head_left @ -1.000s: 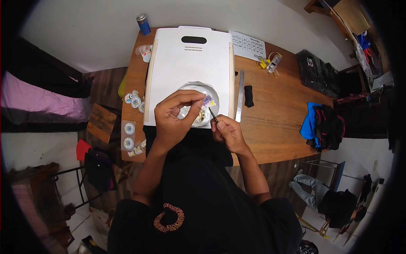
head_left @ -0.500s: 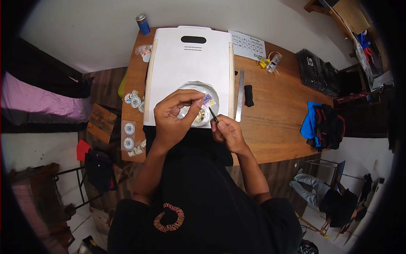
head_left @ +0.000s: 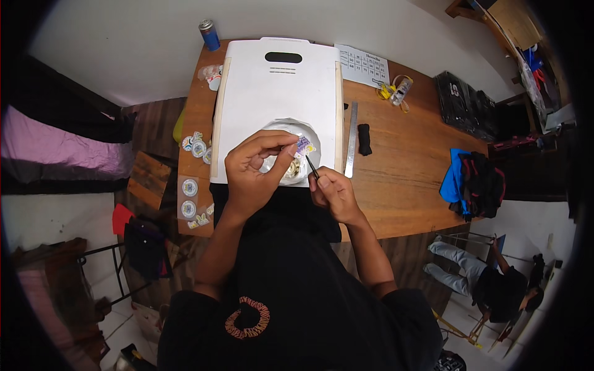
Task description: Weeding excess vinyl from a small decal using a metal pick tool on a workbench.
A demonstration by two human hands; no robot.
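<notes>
My left hand (head_left: 257,167) pinches a small purple-and-white sticker (head_left: 303,145) with a yellow detail between thumb and forefinger. In my right hand (head_left: 335,195) is a slim dark pointed tool (head_left: 312,164), its tip up against or very near the sticker's lower edge; whether it is a blade or scissors I cannot tell. Below both hands, a round whitish bowl (head_left: 316,133) sits on a white board (head_left: 247,93) with a handle slot. Inside the bowl lies a round cream-and-gold piece (head_left: 293,169), partly covered by my left hand.
Round stickers (head_left: 189,187) lie along the table's left side. A blue can (head_left: 209,36) stands at the far left corner. Right of the board are a metal ruler (head_left: 351,142), a black roll (head_left: 364,140) and folded clothes (head_left: 479,185). Another person (head_left: 495,287) is at the lower right.
My hands, the sticker and the tool stay almost where they were. The person at the lower right has shifted, with legs apart and one arm raised.
</notes>
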